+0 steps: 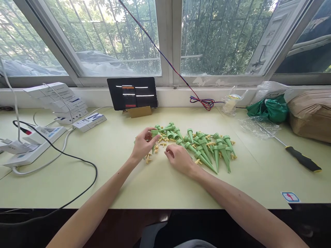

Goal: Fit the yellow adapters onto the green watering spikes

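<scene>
My left hand (143,144) is closed around a green plastic watering spike (154,133), its cap up and its tip pointing down over the table. To the right, my right hand (179,157) is low over the table with its fingers curled together; whatever they may pinch is hidden. Small yellow tee-shaped valves (148,159) lie scattered near both hands. Many more green spikes (204,146) are heaped behind and to the right of my right hand, with yellow pieces among them.
At the left are a power strip (38,148), a black cable (85,160) and stacked white boxes (64,100). A tablet (147,91) leans by the window. A screwdriver (302,159), a green bag (269,109) and a brown package (310,117) lie at the right.
</scene>
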Available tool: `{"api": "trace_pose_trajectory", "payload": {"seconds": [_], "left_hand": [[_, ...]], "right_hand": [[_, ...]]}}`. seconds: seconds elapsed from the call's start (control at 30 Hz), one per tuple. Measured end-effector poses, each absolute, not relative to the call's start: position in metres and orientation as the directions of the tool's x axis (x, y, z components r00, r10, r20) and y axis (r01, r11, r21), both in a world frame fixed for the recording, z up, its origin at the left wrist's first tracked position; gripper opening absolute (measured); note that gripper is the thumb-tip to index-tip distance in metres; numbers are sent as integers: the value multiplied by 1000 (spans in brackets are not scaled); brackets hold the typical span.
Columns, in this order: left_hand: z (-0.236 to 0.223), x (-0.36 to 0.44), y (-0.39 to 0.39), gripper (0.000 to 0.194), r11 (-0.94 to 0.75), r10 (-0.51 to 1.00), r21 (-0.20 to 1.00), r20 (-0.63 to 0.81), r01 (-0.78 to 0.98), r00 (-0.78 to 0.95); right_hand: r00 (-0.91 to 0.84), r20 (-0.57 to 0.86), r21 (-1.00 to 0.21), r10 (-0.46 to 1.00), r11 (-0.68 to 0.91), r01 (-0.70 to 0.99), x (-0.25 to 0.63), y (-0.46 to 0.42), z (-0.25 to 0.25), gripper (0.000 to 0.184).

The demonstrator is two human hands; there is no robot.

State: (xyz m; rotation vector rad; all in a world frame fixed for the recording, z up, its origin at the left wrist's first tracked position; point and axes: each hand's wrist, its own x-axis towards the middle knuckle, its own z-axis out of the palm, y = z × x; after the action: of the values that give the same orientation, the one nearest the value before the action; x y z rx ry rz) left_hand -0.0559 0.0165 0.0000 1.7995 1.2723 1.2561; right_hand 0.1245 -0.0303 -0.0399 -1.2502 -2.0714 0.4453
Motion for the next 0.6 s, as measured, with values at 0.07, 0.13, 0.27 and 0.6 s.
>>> {"api": "trace_pose_trajectory", "payload": {"seconds": [0.07,0.13,0.27,0.6], "left_hand": [[1,-56,17,37,-369,925,850,373,375,65],[1,-56,17,39,-372,922,854,385,365,38],[3,-58,17,42,-371,919,862,394,345,4],[-4,-53,12,30,-386,916,796,272,466,293]], "right_hand": [[-308,371,-580,876,478,659,125,-30,-39,11],[-292,378,-571,878,470,673,126,-29,-38,9],[-276,387,-557,880,461,690,126,-29,-38,11],[-129,489,-588,863,436,681,130,-29,-31,19]]}}
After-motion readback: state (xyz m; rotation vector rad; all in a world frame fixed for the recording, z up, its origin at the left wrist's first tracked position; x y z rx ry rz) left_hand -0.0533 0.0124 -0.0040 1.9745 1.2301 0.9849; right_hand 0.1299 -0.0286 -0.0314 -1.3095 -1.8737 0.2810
